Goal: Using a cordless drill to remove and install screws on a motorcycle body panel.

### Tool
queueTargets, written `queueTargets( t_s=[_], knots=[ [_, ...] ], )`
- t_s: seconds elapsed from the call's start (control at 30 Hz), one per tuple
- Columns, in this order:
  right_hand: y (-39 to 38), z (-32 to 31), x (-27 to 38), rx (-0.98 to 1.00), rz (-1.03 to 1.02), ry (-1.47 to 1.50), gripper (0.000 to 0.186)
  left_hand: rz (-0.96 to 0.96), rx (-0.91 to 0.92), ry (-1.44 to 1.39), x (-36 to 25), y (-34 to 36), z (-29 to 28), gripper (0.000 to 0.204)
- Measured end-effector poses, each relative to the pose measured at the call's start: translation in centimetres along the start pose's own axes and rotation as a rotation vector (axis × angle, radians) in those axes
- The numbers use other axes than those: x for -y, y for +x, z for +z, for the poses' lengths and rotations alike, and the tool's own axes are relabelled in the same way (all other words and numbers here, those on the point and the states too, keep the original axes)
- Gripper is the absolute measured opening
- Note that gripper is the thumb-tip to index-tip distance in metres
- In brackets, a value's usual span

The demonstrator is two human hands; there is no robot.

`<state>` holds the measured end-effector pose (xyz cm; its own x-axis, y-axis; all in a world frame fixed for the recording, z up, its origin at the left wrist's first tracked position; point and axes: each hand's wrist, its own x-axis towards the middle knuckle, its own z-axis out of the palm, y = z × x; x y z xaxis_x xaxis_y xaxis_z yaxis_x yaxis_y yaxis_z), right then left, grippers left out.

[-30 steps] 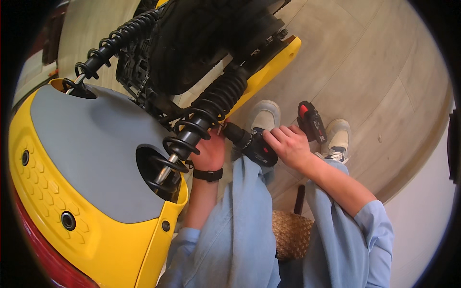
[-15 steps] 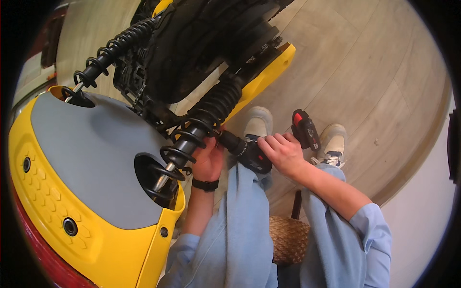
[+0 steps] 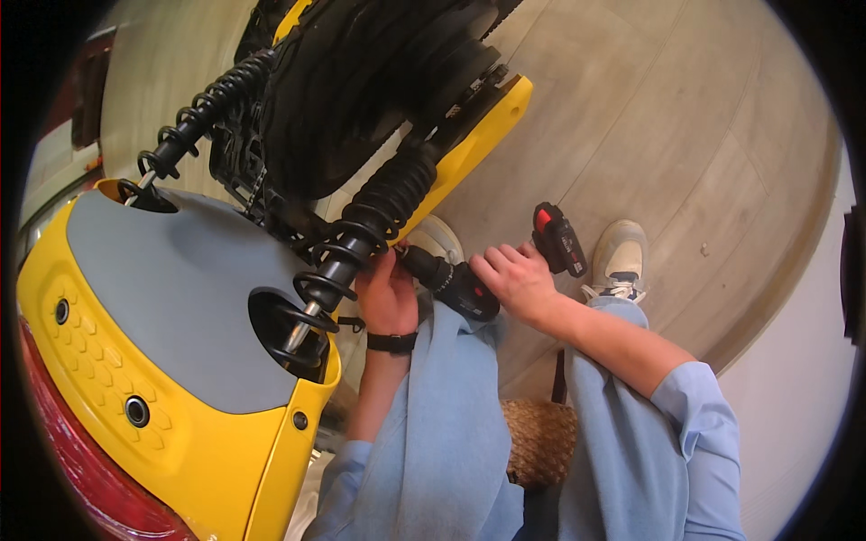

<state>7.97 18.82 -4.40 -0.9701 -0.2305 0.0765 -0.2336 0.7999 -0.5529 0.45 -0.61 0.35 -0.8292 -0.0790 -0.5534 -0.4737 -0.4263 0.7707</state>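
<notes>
Fingers of the right hand (image 3: pixel 521 281) wrap a black-and-red pistol-shaped drill (image 3: pixel 465 294); the left hand (image 3: pixel 390 299), palm up, lies beside a black coil-spring shock absorber (image 3: pixel 339 265), its hold unclear.

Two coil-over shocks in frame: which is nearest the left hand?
The picture-right coil-over shock: the left hand is close beside its lower coils. The other shock sits toward the upper left, with no hand near it.

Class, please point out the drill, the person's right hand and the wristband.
Drill (image 3: pixel 468 296): head view, on the side of its black body.
Right hand (image 3: pixel 520 281): head view, on its back.
Wristband (image 3: pixel 391 343): head view, on the dark strap.
</notes>
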Motion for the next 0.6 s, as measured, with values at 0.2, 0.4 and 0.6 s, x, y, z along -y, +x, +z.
queueTargets(
  t_s=[0.2, 0.4, 0.6],
  knots=[
    [-0.5, 1.2, 0.4, 0.009, 0.034, 0.011, 0.021, -0.112, 0.308, -0.358, -2.1, -0.1, 0.9, 0.05],
    [-0.9, 1.6, 0.2, -0.016, 0.042, 0.081, 0.022, -0.042, 0.167, -0.152, -2.1, 1.0, 0.7, 0.052],
    [-0.6, 1.7, 0.3, -0.013, 0.068, 0.103, 0.022, -0.049, 0.17, -0.186, -2.2, 1.2, -0.3, 0.049]
  ],
)
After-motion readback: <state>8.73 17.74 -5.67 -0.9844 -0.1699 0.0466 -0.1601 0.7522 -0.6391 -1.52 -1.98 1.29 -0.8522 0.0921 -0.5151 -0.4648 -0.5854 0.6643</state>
